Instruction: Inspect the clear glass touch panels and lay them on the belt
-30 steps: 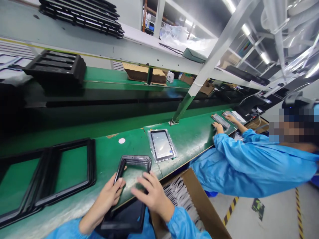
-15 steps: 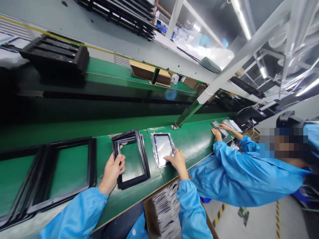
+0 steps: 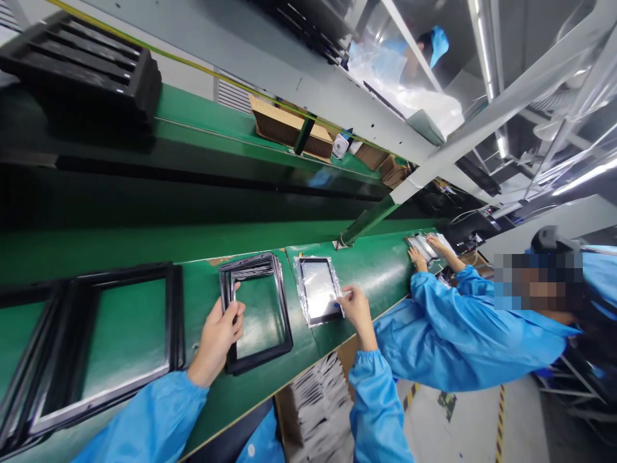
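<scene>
My left hand (image 3: 220,331) is closed around the left side of a stack of black rectangular frames (image 3: 285,315), which stands on the green bench. Green bench top shows through the stack's opening. To its right, a flat glass panel with a black border (image 3: 315,289) lies on a clear plastic film (image 3: 299,283) whose edges stick out around it. At the panel's lower right edge is my right hand (image 3: 357,312), with thumb and fingertips drawn together. Whatever is between those fingertips is too small to make out.
Larger black frames (image 3: 176,315) lean in a stack at the left. Below the bench edge, a cardboard box (image 3: 289,418) holds many thin pale pieces. A slanted post (image 3: 369,222) rises behind the panel. At right, a co-worker in blue (image 3: 463,334) handles flat parts.
My right hand has moved right, off the panel's face to its edge, and its fingers have drawn together. My left hand keeps its grip on the frames, which now sit more evenly stacked.
</scene>
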The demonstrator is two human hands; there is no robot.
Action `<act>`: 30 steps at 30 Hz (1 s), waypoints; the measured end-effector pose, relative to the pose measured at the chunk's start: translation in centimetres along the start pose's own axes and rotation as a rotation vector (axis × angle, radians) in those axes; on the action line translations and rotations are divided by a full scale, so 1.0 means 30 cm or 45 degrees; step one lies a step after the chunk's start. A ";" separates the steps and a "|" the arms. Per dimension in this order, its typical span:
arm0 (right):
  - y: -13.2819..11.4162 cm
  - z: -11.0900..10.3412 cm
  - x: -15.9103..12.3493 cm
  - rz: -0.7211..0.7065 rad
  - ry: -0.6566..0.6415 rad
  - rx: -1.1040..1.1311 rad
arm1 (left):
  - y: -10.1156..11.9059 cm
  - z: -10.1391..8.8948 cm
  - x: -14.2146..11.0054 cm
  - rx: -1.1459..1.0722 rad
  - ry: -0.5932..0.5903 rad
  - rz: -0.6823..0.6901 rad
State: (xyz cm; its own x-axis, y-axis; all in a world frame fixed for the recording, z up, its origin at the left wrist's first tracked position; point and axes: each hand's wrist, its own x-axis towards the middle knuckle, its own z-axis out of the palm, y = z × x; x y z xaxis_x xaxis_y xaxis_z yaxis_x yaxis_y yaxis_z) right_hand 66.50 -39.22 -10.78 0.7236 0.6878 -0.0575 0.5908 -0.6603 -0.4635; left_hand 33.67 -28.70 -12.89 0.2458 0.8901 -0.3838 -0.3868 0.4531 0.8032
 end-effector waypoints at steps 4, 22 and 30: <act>-0.018 0.015 -0.017 -0.015 -0.017 -0.048 | -0.008 -0.002 0.002 0.014 -0.010 0.012; 0.022 0.044 0.046 0.154 -0.191 0.331 | 0.005 0.004 -0.002 -0.018 0.016 -0.004; 0.025 0.053 0.016 0.162 -0.118 0.802 | 0.007 0.007 0.001 0.018 0.025 0.019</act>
State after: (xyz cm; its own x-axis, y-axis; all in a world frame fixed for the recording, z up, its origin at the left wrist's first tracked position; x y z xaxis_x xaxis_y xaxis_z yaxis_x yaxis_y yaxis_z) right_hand 66.72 -38.91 -12.57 0.7235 0.6577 -0.2095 0.1598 -0.4548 -0.8761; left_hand 33.77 -28.60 -12.64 0.2226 0.8976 -0.3805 -0.3773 0.4392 0.8154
